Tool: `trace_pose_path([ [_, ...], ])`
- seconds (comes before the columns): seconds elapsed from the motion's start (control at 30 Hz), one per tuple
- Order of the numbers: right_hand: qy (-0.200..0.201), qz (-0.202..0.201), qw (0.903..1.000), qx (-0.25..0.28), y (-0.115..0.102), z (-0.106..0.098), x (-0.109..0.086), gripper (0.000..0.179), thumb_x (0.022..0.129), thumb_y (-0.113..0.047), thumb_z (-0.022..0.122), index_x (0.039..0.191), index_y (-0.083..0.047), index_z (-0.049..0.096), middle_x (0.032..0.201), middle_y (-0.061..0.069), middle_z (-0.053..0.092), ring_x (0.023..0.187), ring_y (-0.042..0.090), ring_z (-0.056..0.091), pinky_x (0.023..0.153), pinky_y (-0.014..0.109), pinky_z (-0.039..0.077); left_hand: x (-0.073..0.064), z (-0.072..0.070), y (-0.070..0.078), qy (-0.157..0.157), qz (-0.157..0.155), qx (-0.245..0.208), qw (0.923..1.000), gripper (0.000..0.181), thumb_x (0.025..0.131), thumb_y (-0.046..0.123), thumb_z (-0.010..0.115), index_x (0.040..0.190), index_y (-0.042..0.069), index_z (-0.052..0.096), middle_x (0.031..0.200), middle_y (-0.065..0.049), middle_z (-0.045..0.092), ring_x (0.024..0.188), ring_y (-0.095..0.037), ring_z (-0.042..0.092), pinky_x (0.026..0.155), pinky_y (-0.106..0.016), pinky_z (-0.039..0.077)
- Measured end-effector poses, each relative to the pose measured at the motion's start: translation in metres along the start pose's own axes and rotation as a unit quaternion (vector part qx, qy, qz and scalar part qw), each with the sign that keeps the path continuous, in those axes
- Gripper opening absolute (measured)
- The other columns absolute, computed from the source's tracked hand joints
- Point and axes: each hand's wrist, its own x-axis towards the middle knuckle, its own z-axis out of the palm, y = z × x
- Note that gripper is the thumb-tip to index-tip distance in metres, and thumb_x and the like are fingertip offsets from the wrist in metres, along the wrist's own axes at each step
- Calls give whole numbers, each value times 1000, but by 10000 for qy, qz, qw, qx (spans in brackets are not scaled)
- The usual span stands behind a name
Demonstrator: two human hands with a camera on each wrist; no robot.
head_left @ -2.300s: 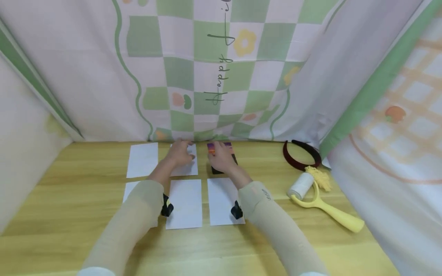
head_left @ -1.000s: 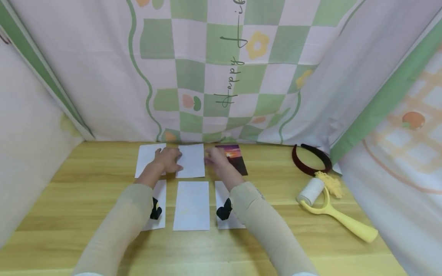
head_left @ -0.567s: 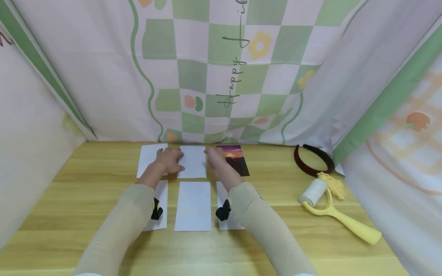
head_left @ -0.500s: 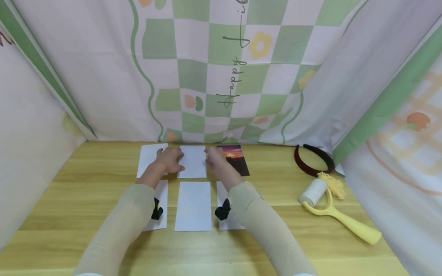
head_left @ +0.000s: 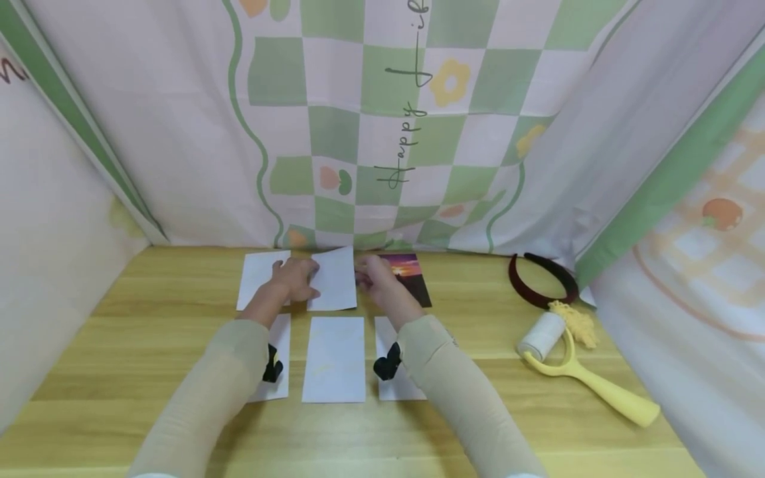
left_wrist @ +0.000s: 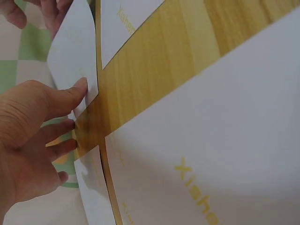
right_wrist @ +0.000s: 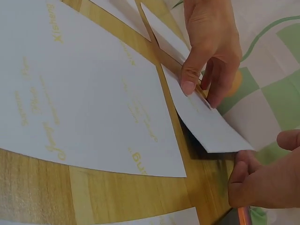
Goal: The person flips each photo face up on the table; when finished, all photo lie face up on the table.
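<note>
The middle print of the back row, a white-backed photo print (head_left: 336,285), lies face down with its right side raised off the table. My left hand (head_left: 291,279) rests at its left edge, thumb on the white back and the other fingers spread, as the left wrist view shows. At the raised right edge, my right hand (head_left: 378,280) has curled fingers that hold the far corner; part of this grip is hidden. In the right wrist view a dark shadow lies under the lifted print (right_wrist: 211,124). Right of it, a sunset photo (head_left: 414,275) lies face up, partly behind my right hand.
More white-backed prints lie around: one at back left (head_left: 254,279) and a front row including a middle print (head_left: 333,358). A dark red headband (head_left: 528,289), white roll (head_left: 542,336) and yellow forked handle (head_left: 597,385) lie right. A patterned curtain (head_left: 335,133) hangs behind.
Both hands have shifted left from the sunset photo to the middle back print. Over the last half second, that print's right side has risen at my right fingers. The left hand has stayed put.
</note>
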Motion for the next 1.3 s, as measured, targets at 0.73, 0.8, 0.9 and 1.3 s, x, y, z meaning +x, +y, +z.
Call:
trace_pose_path([
  [0.73,-1314,-226,9906,-295,8,-1,-10,59,108,-10,48,164,-19,31,161,22,45,143,39,52,121,53,45,15,-4,32,-915,-99,-3922,9153,60,110,39,32,151,-4,41,144,-23,50,134,-35,50,122,-50,41],
  [0.8,-1575,-174,9867,-352,8,-1,-11,62,110,-15,44,167,-24,22,169,20,32,151,43,42,123,57,41,16,-7,35,-1159,-291,-4583,8807,59,110,43,30,151,1,39,143,-16,48,134,-31,48,123,-50,39],
  [0.9,-1789,-169,9826,-471,8,0,-13,63,112,-19,41,168,-27,14,172,21,23,154,45,35,126,59,35,16,-6,34,-1252,-358,-5167,8462,56,111,44,31,151,6,40,135,-5,52,129,-24,50,116,-47,45],
  [1.3,-1964,-1054,9332,-2819,13,-4,-10,72,106,-26,59,166,-34,20,176,12,16,164,33,16,133,53,21,14,-3,21,-1099,330,-6949,7099,63,114,15,21,165,39,-6,178,-11,3,158,-36,27,120,-42,47],
])
